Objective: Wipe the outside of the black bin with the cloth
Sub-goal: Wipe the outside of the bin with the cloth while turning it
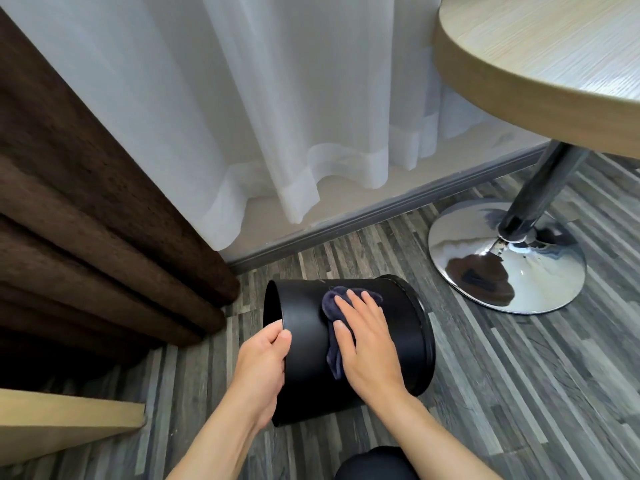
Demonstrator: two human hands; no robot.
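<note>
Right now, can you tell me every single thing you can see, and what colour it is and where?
bin: one, black, on its side on the floor, middle
cloth: one, dark blue, pressed on the bin's side
sheer curtain: one, white, behind the bin
heavy curtain: one, brown, left
table: one, pale wood top, upper right
table base: one, shiny chrome, on the floor, right
floor: grey striped planks
board: one, light wood, lower left
left hand: gripping the bin's open rim
right hand: flat on the cloth
</note>
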